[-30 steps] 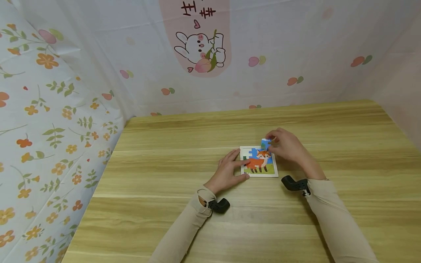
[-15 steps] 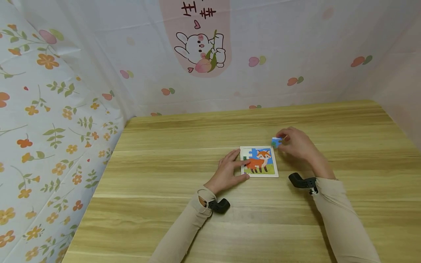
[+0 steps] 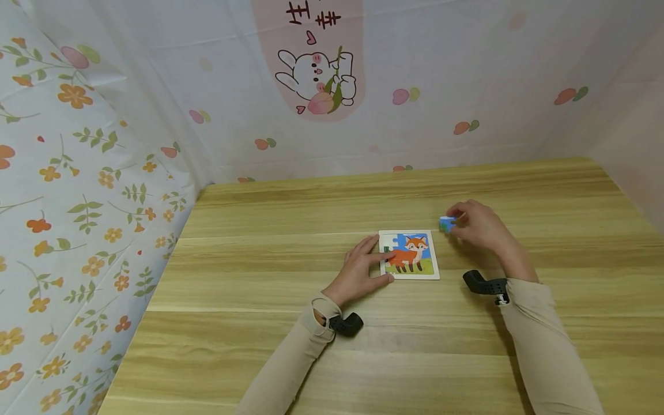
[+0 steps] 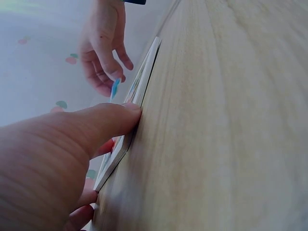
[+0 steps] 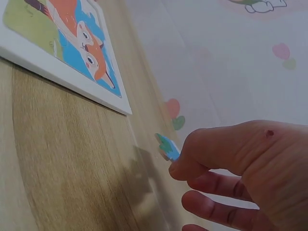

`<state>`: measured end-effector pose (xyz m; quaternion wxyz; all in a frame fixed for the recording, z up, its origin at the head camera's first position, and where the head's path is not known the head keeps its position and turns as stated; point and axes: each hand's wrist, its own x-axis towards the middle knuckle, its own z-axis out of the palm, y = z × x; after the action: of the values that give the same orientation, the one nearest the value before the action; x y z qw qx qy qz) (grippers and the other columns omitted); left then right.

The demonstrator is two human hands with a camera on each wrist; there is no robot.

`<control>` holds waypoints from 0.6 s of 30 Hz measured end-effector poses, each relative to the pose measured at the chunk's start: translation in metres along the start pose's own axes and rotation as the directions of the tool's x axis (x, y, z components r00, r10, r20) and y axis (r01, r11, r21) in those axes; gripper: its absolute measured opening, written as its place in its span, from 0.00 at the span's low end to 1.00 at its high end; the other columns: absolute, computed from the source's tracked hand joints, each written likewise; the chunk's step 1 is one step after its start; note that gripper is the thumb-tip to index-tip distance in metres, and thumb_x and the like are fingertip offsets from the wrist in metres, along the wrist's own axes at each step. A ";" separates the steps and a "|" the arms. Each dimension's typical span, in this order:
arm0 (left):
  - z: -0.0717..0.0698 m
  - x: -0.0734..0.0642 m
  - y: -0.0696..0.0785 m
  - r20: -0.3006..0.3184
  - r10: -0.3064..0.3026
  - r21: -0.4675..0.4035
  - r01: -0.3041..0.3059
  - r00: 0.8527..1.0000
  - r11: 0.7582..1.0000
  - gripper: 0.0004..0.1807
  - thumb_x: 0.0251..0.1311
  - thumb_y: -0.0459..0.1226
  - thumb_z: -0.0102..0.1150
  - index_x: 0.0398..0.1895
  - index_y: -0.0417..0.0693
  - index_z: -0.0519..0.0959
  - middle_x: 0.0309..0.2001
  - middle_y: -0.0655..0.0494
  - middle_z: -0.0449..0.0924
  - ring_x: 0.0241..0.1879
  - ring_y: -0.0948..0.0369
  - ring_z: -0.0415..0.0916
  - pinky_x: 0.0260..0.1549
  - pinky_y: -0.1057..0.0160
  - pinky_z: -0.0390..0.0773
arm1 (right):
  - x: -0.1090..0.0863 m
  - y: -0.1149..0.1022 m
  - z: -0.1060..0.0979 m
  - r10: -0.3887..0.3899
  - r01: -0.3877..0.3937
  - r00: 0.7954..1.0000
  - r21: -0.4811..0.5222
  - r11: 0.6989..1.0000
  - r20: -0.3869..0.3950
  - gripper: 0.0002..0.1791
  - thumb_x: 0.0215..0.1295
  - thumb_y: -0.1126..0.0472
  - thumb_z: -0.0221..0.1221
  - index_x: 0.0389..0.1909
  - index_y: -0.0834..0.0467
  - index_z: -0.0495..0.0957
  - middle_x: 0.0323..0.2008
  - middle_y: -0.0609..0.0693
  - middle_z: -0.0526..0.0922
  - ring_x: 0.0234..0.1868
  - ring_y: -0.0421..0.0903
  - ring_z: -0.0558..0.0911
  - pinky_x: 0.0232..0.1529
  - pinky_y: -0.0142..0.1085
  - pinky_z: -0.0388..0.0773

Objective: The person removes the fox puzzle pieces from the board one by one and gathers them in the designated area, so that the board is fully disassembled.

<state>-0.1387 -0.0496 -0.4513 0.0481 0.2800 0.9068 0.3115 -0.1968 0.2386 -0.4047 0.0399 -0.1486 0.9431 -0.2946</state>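
Note:
A small square fox jigsaw puzzle (image 3: 410,277) in a white frame lies flat on the table, with a white gap at its upper left. My left hand (image 3: 359,274) rests on its left side: the index finger reaches over the fox and the thumb touches the near edge. To the right of the frame, above the table, my right hand (image 3: 479,227) pinches a blue and green puzzle piece (image 3: 446,223) between thumb and fingers. In the right wrist view, the puzzle piece (image 5: 167,147) juts past the thumb tip, partly hidden by it.
The wood-grain table (image 3: 249,253) stretches out on both sides of the puzzle. Behind it hangs a pale cloth (image 3: 218,75) with a rabbit print, and a floral cloth (image 3: 98,219) drops along the left side. Each wrist carries a black camera mount (image 3: 346,324).
My right hand has drawn the puzzle piece rightward, from over the puzzle's top right corner to beside the frame. The left hand and the frame stay put.

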 end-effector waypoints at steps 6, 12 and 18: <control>0.000 0.000 0.000 -0.001 0.001 -0.003 -0.001 1.000 1.000 0.28 0.56 0.48 0.62 0.61 0.58 0.73 0.71 0.48 0.49 0.70 0.55 0.41 0.61 0.44 0.49 | -0.001 0.001 0.000 0.020 -0.020 1.000 -0.013 1.000 0.018 0.18 0.53 0.68 0.61 0.45 0.72 0.74 0.41 0.68 0.74 0.42 0.62 0.76 0.41 0.54 0.72; 0.000 0.000 0.000 0.003 0.000 -0.007 0.000 1.000 1.000 0.28 0.56 0.48 0.62 0.62 0.58 0.72 0.71 0.48 0.49 0.70 0.55 0.41 0.61 0.44 0.49 | -0.003 0.006 -0.001 0.033 -0.032 0.999 -0.026 0.999 0.026 0.18 0.53 0.67 0.62 0.44 0.72 0.74 0.39 0.67 0.74 0.40 0.62 0.77 0.41 0.53 0.72; -0.001 0.000 0.000 0.000 0.003 -0.005 -0.003 1.000 1.000 0.28 0.56 0.48 0.62 0.61 0.58 0.73 0.71 0.48 0.49 0.70 0.54 0.41 0.61 0.43 0.49 | -0.004 0.010 -0.002 0.036 -0.035 0.999 -0.029 0.999 0.033 0.18 0.53 0.68 0.62 0.43 0.72 0.74 0.38 0.67 0.74 0.39 0.61 0.76 0.40 0.53 0.72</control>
<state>-0.1387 -0.0501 -0.4508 0.0482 0.2810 0.9056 0.3141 -0.1962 0.2482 -0.4087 0.0587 -0.1374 0.9489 -0.2780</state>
